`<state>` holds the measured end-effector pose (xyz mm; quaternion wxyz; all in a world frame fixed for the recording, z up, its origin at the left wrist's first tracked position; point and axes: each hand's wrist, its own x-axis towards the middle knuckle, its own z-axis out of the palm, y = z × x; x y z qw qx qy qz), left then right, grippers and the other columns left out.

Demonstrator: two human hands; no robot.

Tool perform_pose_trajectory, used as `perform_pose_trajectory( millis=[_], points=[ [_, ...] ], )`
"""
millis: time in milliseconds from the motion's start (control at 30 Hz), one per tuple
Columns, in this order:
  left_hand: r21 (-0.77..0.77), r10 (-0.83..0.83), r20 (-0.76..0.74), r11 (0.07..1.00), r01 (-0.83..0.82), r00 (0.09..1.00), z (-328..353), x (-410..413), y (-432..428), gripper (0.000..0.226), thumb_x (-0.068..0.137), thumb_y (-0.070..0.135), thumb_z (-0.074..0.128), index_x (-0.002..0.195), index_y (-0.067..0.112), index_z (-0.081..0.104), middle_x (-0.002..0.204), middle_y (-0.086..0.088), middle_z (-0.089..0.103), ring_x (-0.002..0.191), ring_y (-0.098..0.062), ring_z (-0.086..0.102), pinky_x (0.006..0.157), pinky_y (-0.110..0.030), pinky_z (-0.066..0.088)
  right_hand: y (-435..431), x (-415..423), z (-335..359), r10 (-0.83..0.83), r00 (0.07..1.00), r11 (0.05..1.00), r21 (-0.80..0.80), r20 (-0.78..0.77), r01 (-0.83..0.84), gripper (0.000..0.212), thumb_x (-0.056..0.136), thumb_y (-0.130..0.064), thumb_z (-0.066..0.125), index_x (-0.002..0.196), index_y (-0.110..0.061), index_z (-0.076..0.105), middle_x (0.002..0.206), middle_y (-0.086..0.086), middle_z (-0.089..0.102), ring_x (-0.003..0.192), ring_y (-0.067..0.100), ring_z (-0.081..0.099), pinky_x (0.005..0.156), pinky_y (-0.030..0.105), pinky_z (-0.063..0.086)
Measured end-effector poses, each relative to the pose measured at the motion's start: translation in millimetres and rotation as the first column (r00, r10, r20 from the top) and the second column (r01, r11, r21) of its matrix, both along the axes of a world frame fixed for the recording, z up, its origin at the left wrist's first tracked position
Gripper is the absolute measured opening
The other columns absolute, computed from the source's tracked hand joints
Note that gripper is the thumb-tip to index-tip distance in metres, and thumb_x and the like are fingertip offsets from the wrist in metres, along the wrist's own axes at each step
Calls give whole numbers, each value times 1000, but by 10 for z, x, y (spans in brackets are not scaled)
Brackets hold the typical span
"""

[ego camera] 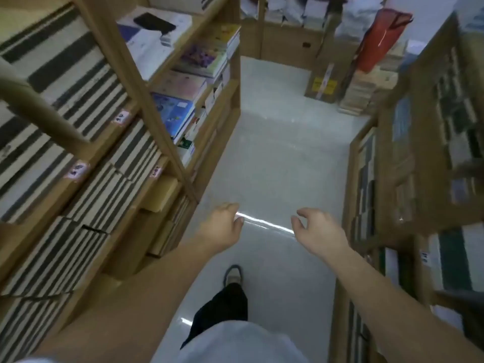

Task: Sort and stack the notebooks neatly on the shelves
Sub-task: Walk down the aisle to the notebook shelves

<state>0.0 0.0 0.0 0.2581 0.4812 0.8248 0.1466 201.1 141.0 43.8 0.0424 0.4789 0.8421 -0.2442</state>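
left hand [222, 226] and right hand [318, 231] hover above the floor [275, 158] (grips loose, empty).

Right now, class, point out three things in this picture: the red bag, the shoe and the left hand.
red bag [379, 40]: head view, middle of its red side.
shoe [233, 275]: head view, its toe.
left hand [222, 224]: head view, back of the hand.

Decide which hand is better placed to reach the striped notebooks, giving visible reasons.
Probably the left. Both hands are empty, but the left hand hangs beside the shelf holding the striped notebooks, while the right hand is across the aisle, nearer the opposite shelf.
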Motion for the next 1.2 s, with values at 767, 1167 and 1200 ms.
perform_pose_trajectory(
  millis=[767, 1167, 1200],
  points=[
    [-67, 132, 204, 990, -121, 970, -308, -1281, 4418, 52, 104, 38, 49, 149, 12, 47, 148, -7, 52, 131, -20, 52, 112, -36, 42, 4360, -1086, -396, -58, 996, 983, -177, -73, 44, 34, 100, -35, 53, 127, -20, 67, 128, -2, 68, 118, 20, 62, 96, 36, 50],
    [-3, 333, 154, 942, -337, 930, -282, -3068, 6450, 57, 104, 34, 51, 155, 10, 37, 156, -9, 44, 142, -22, 43, 114, -28, 32, 6756, -3151, -483, 106, 994, 972, -207, -28, -110, 40, 102, -40, 47, 138, -26, 58, 141, -5, 59, 129, 19, 54, 104, 35, 46],
    [-1, 313, 151, 949, -316, 938, -284, -3242, 6679, 57, 105, 33, 50, 155, 9, 37, 156, -9, 44, 142, -22, 43, 114, -27, 31, 6962, -3345, -456, 97, 995, 973, -208, -23, -100, 40, 102, -40, 47, 138, -26, 58, 141, -4, 59, 130, 20, 54, 105, 35, 45]
  ],
)
